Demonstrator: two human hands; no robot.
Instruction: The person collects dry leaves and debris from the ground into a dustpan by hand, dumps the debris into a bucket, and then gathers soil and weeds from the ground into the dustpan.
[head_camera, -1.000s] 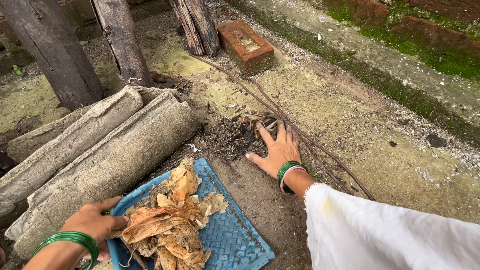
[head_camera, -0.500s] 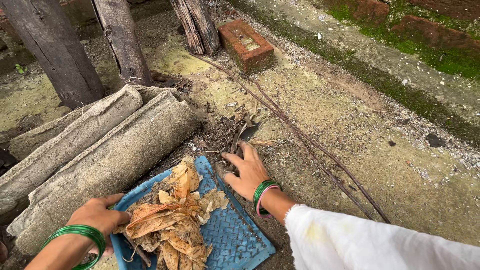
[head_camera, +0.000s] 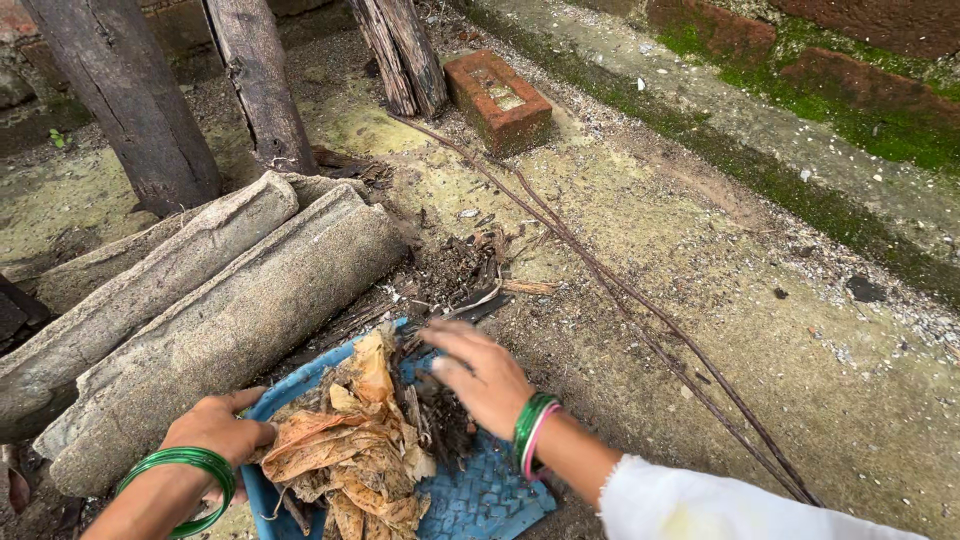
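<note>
A blue woven tray (head_camera: 490, 495) lies on the ground, loaded with dry brown leaves (head_camera: 345, 450) and dark debris. My left hand (head_camera: 215, 430), with green bangles on the wrist, grips the tray's left rim. My right hand (head_camera: 480, 375), also bangled, rests palm down with fingers spread over dark twigs and dirt at the tray's far edge. Just beyond the fingers lies a pile of dark twigs and rotted debris (head_camera: 460, 275).
Corrugated grey sheets (head_camera: 230, 300) lie left of the tray. Wooden posts (head_camera: 130, 100) stand behind, and a red brick (head_camera: 497, 100) sits near another post. Long thin sticks (head_camera: 620, 300) run diagonally across the concrete. A mossy brick wall (head_camera: 830, 70) borders the right.
My right hand has swept from the debris pile back toward me onto the tray, dragging dark twigs and dirt with it. The left hand stays on the tray rim.
</note>
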